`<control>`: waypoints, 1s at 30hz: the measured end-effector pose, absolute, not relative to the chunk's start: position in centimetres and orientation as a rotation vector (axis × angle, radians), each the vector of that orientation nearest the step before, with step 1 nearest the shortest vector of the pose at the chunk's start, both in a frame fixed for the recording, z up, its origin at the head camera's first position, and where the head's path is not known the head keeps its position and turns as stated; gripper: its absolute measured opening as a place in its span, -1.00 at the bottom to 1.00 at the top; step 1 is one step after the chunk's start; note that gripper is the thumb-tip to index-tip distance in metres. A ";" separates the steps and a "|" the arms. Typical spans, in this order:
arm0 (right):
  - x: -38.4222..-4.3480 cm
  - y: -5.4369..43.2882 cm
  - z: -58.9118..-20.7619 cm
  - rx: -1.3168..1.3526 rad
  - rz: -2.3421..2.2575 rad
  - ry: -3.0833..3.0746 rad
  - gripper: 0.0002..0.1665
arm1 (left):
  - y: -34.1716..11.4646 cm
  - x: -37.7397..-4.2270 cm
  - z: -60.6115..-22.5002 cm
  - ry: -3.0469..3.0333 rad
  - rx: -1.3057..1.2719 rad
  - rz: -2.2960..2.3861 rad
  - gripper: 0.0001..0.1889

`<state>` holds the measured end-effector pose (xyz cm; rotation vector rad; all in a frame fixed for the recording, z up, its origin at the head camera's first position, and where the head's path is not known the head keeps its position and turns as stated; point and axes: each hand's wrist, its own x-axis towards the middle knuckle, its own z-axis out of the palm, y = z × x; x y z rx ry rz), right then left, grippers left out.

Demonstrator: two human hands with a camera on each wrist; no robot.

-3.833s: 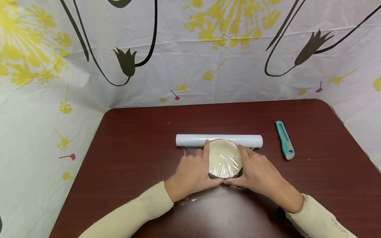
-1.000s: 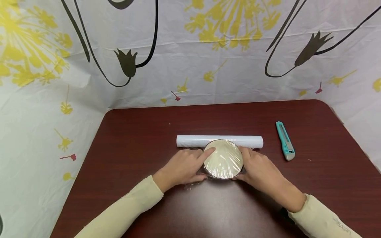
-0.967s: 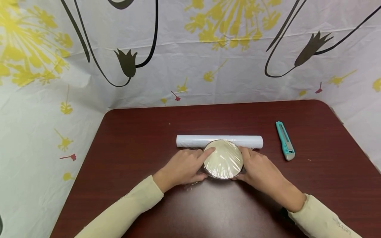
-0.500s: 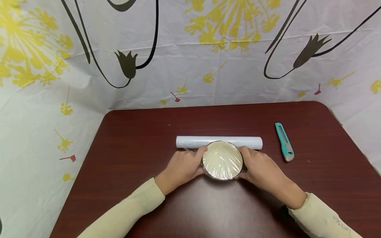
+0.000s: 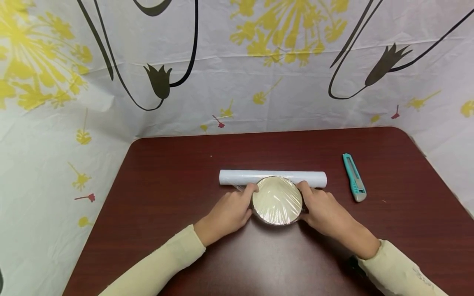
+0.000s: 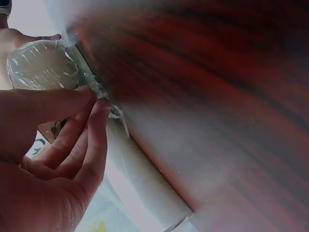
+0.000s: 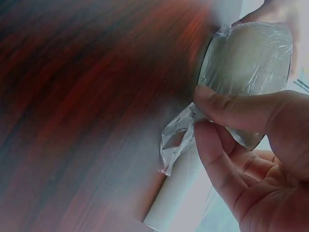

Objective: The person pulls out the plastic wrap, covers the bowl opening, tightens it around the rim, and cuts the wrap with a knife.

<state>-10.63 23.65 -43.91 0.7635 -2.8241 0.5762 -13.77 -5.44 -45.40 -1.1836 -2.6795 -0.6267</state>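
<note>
Your left hand [image 5: 227, 209] and right hand [image 5: 326, 207] pinch clear plastic film [image 7: 170, 157] at opposite sides of a round, pale-topped container [image 5: 277, 200].
It sits between them on the dark red wooden table [image 5: 177, 164], just beside your white cylindrical roll [image 5: 240, 177]; a teal plastic utility knife [image 5: 354, 177] lies further right.

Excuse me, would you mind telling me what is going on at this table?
A person's left hand and right hand pinch clear film at opposite sides of a round container, whose top the film covers. A white roll lies behind it on the table, and a teal cutter lies to the right, touched by neither hand.
</note>
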 end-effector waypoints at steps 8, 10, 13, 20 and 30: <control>-11.1 23.9 -43.9 0.822 0.511 -2.746 -0.32 | -5.4 -13.8 -45.4 -2.614 -1.132 -0.507 -0.43; -11.2 23.9 -43.9 0.823 0.477 -2.719 -0.39 | -5.3 -13.8 -45.4 -2.600 -1.111 -0.482 -0.44; -11.4 23.8 -43.8 0.808 0.440 -2.704 -0.47 | -5.2 -13.8 -45.4 -2.589 -1.082 -0.462 -0.44; -11.3 23.5 -44.0 0.760 0.470 -2.758 -0.49 | -5.1 -13.4 -45.2 -2.691 -1.098 -0.560 -0.38; -10.5 23.3 -42.3 0.751 0.679 -2.930 0.00 | -5.2 -13.9 -43.6 -3.007 -1.095 -0.964 0.01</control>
